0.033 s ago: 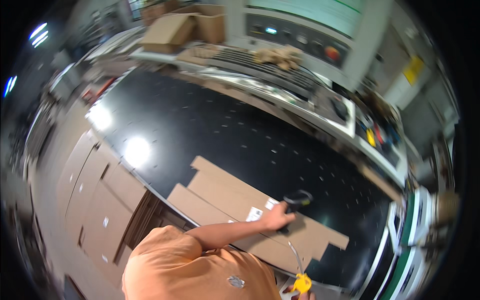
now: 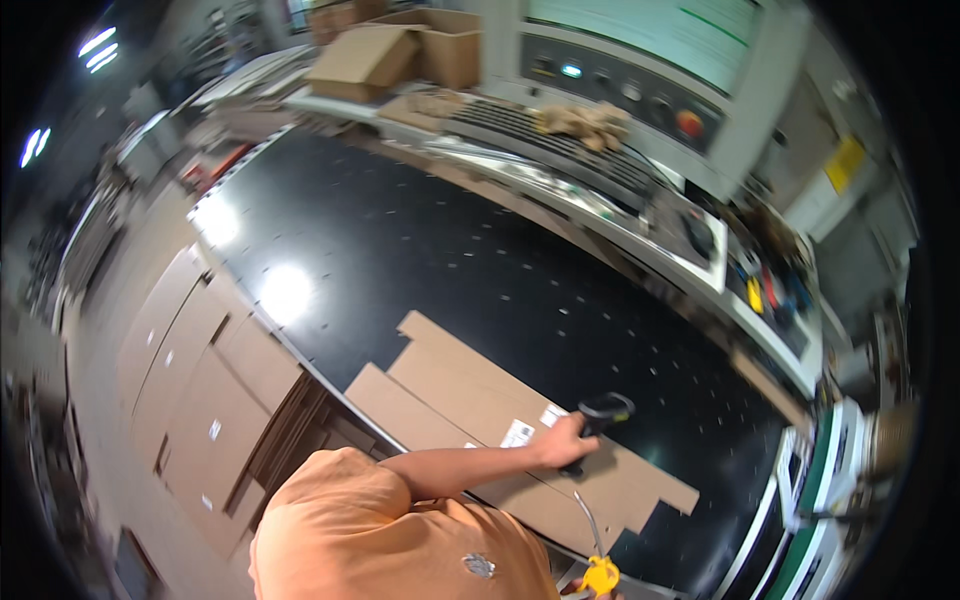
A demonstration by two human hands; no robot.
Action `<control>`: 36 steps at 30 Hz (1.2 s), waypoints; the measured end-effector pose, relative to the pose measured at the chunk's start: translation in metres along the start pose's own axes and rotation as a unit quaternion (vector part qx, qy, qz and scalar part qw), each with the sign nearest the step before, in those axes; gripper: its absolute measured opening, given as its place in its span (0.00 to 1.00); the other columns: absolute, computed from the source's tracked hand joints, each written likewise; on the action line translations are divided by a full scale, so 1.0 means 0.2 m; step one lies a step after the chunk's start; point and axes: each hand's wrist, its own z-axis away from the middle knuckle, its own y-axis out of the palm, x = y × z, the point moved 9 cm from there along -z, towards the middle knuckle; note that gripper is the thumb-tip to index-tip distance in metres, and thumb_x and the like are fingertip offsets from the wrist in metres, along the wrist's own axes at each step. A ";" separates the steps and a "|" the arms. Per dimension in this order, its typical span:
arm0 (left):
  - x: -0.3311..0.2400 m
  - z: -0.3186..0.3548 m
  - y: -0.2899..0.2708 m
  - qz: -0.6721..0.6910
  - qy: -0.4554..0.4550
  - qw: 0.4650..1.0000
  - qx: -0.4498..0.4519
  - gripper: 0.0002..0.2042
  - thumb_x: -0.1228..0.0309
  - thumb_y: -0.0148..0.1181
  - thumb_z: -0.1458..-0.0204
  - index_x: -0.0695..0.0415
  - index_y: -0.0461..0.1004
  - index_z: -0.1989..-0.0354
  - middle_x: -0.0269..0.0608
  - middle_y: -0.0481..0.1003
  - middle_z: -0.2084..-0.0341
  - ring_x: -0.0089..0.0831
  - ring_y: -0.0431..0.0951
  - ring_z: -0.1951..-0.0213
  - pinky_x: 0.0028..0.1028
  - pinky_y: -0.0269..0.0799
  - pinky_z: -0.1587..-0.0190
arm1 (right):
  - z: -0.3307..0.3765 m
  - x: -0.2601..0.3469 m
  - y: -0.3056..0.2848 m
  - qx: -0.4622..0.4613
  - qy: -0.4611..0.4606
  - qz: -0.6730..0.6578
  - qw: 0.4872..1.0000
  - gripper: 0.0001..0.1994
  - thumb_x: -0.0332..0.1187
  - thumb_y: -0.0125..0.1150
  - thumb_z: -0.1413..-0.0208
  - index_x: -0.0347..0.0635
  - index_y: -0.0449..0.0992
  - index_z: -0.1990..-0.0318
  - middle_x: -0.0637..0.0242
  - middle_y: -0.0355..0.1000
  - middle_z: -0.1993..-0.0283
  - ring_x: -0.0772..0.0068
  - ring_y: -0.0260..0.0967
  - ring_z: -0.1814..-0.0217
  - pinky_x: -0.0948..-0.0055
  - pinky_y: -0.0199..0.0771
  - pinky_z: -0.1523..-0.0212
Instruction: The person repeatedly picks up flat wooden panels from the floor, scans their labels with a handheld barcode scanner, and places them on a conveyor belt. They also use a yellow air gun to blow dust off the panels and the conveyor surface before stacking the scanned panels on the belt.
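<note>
My left hand is wrapped round the handle of a black handheld scanner, its head pointing away from me. The scanner is above a flat cut cardboard sheet, close to two white labels on it. Low in the picture, my right hand grips a yellow air blow gun. Its thin bent metal nozzle rises over the near edge of the cardboard. Most of the right hand is cut off by the lower border.
The cardboard lies on a long black table. Flat cardboard stacks are at the left. Behind the table, a machine with a control panel has gloves and a keyboard before it. Open cartons stand far left; tools lie right.
The whole view has shifted slightly, with the background moving right and down. Both hands keep hold of the same tools.
</note>
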 end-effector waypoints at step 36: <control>0.16 -0.15 0.15 0.044 -0.069 0.996 -0.028 0.23 0.62 0.59 0.51 0.68 0.74 0.52 0.46 0.77 0.68 0.33 0.77 0.66 0.35 0.73 0.58 | -0.17 -0.83 -0.48 -0.218 0.093 -0.258 0.937 0.36 0.72 0.37 0.40 0.45 0.73 0.60 0.77 0.47 0.90 0.80 0.41 0.93 0.75 0.40 0.88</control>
